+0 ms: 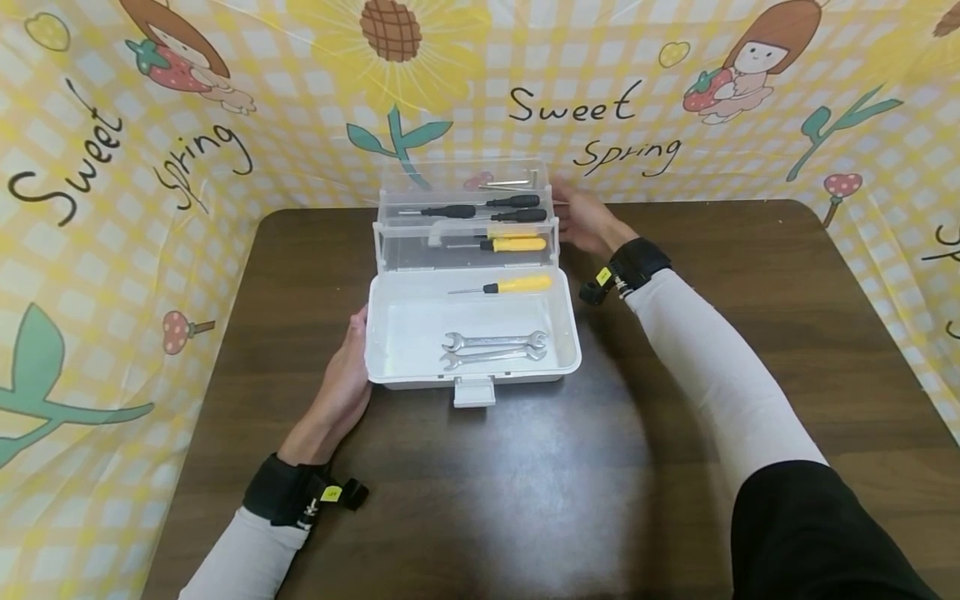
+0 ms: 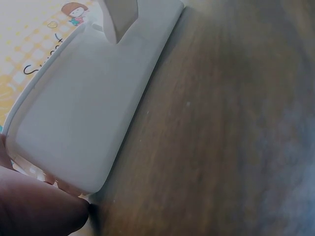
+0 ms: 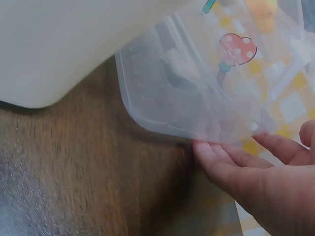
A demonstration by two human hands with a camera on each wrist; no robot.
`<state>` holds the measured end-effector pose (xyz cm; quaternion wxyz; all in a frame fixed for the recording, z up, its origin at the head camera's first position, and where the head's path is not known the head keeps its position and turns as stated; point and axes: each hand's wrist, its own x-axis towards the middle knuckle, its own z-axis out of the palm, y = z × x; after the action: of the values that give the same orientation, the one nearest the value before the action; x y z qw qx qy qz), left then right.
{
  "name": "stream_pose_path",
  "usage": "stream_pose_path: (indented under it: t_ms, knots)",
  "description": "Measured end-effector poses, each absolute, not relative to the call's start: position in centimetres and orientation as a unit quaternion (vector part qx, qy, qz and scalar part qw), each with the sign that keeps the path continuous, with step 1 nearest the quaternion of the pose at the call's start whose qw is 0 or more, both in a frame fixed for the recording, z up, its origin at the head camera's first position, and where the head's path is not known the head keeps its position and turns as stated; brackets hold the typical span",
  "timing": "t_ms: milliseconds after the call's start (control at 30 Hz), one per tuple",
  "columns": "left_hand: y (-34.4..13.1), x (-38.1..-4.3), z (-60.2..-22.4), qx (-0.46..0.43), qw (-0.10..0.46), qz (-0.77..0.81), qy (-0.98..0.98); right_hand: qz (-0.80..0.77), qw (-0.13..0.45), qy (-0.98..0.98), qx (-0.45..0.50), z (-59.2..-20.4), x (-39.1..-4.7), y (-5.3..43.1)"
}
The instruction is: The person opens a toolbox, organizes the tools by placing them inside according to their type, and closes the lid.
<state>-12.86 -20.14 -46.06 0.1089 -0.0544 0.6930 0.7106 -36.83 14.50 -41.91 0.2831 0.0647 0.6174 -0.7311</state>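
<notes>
A white toolbox [image 1: 408, 342] stands with its translucent lid [image 1: 431, 172] raised and a translucent tray [image 1: 401, 250] tilted up behind the base. Two open-end wrenches [image 1: 495, 342] and a yellow-handled screwdriver [image 1: 521, 285] lie in the base. Higher up are black-handled screwdrivers [image 1: 450, 212], more yellow-handled ones [image 1: 517, 244] and thin L-shaped metal keys [image 1: 513, 183]. My left hand [image 1: 347, 379] rests against the box's left side, its thumb at the corner in the left wrist view. At the raised right edge, my right hand [image 1: 588, 218] touches the clear plastic with extended fingertips, partly hidden.
The box sits on a dark wooden table [image 1: 675, 517], near its back edge. A yellow checked cloth [image 1: 480, 50] with printed figures hangs behind and at both sides. From the box's front a white latch [image 1: 475, 393] hangs down.
</notes>
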Motion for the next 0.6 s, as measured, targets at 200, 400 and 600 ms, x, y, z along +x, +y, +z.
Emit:
stream_pose_path:
  t_ms: [200,400,600]
  knots:
    - [-20.02,-12.95,-46.08,-0.061,0.111,0.704,0.698,-0.753,0.281,0.59,0.075,-42.23,-36.82,14.76]
    - [-19.94,-12.85,-46.0,-0.062,0.112,0.702,0.701,-0.755,0.269,0.594,0.074,-42.52,-36.87,14.89]
    - [-20.0,-12.88,-46.02,-0.06,0.113,0.703,0.699,-0.775,0.25,0.575,0.078,-42.43,-36.91,15.06]
